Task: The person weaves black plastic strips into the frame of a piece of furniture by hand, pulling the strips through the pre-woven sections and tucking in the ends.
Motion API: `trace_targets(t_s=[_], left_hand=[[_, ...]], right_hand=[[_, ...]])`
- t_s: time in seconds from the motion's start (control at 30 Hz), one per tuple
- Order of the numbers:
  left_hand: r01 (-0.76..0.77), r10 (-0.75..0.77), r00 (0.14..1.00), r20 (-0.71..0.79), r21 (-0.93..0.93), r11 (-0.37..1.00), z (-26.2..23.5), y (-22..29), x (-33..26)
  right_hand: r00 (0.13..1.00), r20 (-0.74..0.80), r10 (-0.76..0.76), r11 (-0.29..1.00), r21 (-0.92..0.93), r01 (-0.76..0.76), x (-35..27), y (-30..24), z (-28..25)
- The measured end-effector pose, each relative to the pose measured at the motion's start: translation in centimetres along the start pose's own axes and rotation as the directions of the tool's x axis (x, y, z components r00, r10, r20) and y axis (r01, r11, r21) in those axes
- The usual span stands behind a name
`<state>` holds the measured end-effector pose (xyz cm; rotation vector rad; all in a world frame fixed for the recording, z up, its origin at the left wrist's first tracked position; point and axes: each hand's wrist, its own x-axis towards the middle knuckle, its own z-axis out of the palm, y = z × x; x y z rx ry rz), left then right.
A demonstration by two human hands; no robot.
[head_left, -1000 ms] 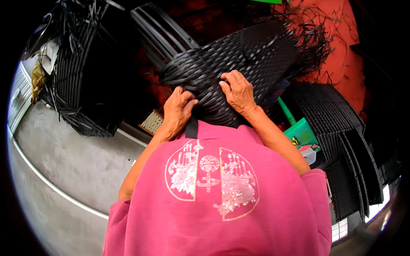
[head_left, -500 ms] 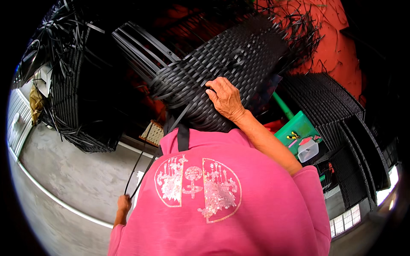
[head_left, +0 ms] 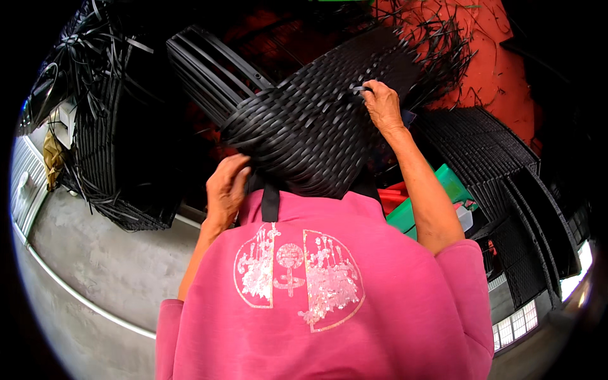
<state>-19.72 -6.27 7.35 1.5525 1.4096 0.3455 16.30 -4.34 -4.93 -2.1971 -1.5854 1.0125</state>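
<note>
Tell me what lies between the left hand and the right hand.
In the head view, the black woven piece fills the stretch between the left hand and the right hand; both hands touch it.

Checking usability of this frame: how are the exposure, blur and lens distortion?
Head view: strong fisheye bending, black vignette at the corners; the black woven piece is underexposed, its weave partly lost; the left hand and right hand are evenly lit with slight softness; bright window glare at lower right.
</note>
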Motion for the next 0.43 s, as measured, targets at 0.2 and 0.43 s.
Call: trace_targets(t_s=[0.2,0.43], left_hand=[[-0.383,0.386,0.922,0.024,-0.090,0.920,5.8,5.0,4.8],[-0.197,0.174,0.958,0.227,0.083,0.977,11.4,5.1,11.6]], right_hand=[[0.698,0.399,0.595,0.303,0.693,-0.654,-0.4,-1.8,-2.3],[0.619,0.620,0.482,-0.361,0.785,-0.504,-1.0,0.1,-1.2]])
